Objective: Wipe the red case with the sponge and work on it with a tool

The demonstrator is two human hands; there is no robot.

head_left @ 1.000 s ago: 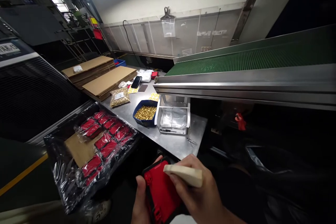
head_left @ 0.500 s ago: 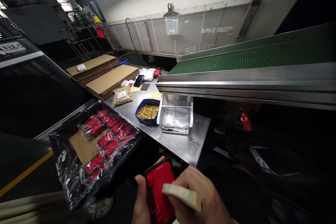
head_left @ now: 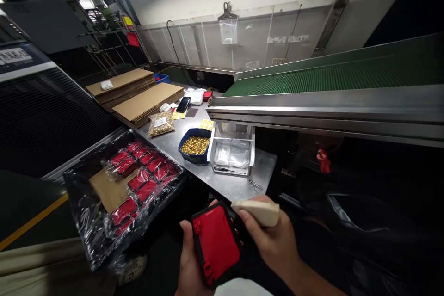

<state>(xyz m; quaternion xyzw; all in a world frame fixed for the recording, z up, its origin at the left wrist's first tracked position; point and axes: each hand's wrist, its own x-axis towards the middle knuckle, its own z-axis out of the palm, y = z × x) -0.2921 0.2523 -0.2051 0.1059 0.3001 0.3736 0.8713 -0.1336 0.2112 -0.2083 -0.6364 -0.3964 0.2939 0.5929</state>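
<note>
I see blue bin (head_left: 194, 147) heaped with small brass pieces; clear box (head_left: 231, 153) beside it holds plastic film. Film-lined tray (head_left: 86, 222) carries rows of red cases. My left hand (head_left: 190, 259) cups flat red case (head_left: 215, 242), fingers curled round edge, low centre. My right hand (head_left: 274, 240) pinches pale block (head_left: 257, 212), smooth, rectangular, just right of case.
</note>
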